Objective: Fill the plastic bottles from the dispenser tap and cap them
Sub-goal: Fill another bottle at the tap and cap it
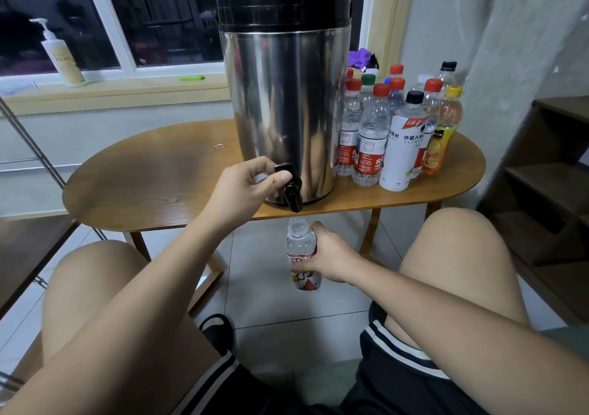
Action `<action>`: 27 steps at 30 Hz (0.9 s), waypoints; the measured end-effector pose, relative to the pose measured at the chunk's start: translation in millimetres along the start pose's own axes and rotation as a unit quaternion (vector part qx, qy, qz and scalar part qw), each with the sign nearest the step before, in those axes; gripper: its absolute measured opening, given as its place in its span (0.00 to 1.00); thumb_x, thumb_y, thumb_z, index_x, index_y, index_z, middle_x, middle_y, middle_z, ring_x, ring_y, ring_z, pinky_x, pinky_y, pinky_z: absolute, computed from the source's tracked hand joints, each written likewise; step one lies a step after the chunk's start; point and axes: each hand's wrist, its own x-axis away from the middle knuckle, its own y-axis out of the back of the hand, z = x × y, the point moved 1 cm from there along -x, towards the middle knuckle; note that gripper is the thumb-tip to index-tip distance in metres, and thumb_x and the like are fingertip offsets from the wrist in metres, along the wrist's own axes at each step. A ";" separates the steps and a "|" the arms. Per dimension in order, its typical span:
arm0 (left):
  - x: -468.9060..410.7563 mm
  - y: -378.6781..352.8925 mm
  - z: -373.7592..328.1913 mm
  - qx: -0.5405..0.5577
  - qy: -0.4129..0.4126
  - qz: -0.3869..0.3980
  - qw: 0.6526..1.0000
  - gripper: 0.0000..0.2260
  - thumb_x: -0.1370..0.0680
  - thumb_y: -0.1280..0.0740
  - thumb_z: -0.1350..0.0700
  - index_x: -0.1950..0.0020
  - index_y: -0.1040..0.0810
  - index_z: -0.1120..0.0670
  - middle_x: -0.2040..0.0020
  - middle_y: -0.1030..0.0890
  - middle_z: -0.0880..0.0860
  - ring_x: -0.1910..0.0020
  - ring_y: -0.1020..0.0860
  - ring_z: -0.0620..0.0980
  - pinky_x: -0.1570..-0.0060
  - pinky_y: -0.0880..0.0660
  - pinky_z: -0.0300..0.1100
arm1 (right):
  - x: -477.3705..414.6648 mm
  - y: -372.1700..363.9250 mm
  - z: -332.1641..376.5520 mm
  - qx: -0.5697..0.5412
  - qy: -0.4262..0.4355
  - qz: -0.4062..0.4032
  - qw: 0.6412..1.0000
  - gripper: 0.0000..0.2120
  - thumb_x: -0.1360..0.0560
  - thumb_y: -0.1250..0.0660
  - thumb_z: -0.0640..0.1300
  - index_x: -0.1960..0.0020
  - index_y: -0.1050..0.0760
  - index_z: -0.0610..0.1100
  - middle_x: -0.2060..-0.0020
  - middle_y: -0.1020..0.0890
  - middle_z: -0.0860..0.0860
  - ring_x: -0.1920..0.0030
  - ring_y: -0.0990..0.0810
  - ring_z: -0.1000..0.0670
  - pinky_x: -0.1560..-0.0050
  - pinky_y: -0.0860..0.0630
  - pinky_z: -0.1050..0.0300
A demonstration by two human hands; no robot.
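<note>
A steel dispenser (287, 95) with a black lid is set on a round-ended wooden table (143, 178), with its black tap (291, 188) overhanging the near edge. The left hand (245, 185) is held against the tap: the fingers are curled round a small pale thing (261, 177), and the thumb is laid on the tap just under its lever. What the pale thing is cannot be told.

Below the table edge, above the tiled floor (287, 306), an uncapped plastic bottle (301, 245) is gripped round its labelled middle by the right hand (328, 255), with the fingers wrapped about it. The bottle is held roughly upright, its open mouth right under the spout but apart from it.

A cluster of capped bottles (382, 127) is stood on the table just beside the dispenser, to its right. A pump bottle (62, 54) is seen on the windowsill (127, 92).
</note>
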 end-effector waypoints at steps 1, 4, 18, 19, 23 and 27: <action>2.6 0.4 2.3 0.002 0.005 -0.013 1.000 0.16 0.15 0.32 0.41 0.55 0.18 0.50 0.62 0.14 0.50 0.64 0.20 0.45 0.59 0.25 0.42 | 0.0 0.3 -0.8 -0.001 0.001 -0.001 1.000 0.39 0.38 0.14 0.60 0.36 0.29 0.52 0.41 0.16 0.52 0.42 0.17 0.47 0.42 0.17 0.44; 11.5 1.7 12.3 0.011 0.022 -0.043 0.999 0.20 0.11 0.41 0.44 0.56 0.18 0.51 0.64 0.16 0.52 0.67 0.24 0.43 0.60 0.27 0.42 | 0.7 0.6 -1.5 -0.007 0.004 -0.001 1.000 0.39 0.39 0.13 0.60 0.36 0.28 0.52 0.42 0.16 0.54 0.42 0.17 0.49 0.41 0.17 0.44; 33.9 -14.2 45.9 -0.117 0.046 0.102 0.987 0.09 0.17 0.28 0.43 0.40 0.24 0.41 0.43 0.16 0.41 0.46 0.19 0.45 0.50 0.26 0.43 | 9.0 0.2 4.2 -0.033 0.016 0.014 0.999 0.37 0.40 0.14 0.62 0.39 0.28 0.56 0.46 0.16 0.57 0.45 0.17 0.53 0.43 0.16 0.45; 35.2 -16.9 45.8 -0.111 0.045 0.108 0.987 0.13 0.19 0.25 0.42 0.39 0.23 0.42 0.45 0.15 0.40 0.46 0.19 0.42 0.50 0.25 0.40 | 9.8 0.2 4.5 -0.033 0.018 0.017 0.999 0.36 0.40 0.15 0.62 0.39 0.28 0.56 0.46 0.16 0.56 0.46 0.17 0.53 0.43 0.16 0.44; 38.4 -24.1 41.0 -0.056 0.062 0.072 0.994 0.21 0.29 0.16 0.41 0.41 0.19 0.43 0.47 0.13 0.42 0.48 0.16 0.40 0.50 0.20 0.37 | 12.5 -1.4 5.2 -0.038 0.023 0.022 0.999 0.38 0.41 0.16 0.64 0.37 0.28 0.57 0.46 0.16 0.57 0.46 0.17 0.54 0.43 0.16 0.45; 40.1 -23.7 35.6 -0.013 0.042 0.036 0.998 0.17 0.30 0.15 0.43 0.48 0.18 0.43 0.49 0.13 0.41 0.51 0.14 0.41 0.54 0.20 0.35 | 14.1 -2.7 5.9 -0.037 0.020 0.030 0.999 0.38 0.43 0.18 0.68 0.39 0.28 0.57 0.46 0.16 0.57 0.46 0.17 0.54 0.43 0.16 0.43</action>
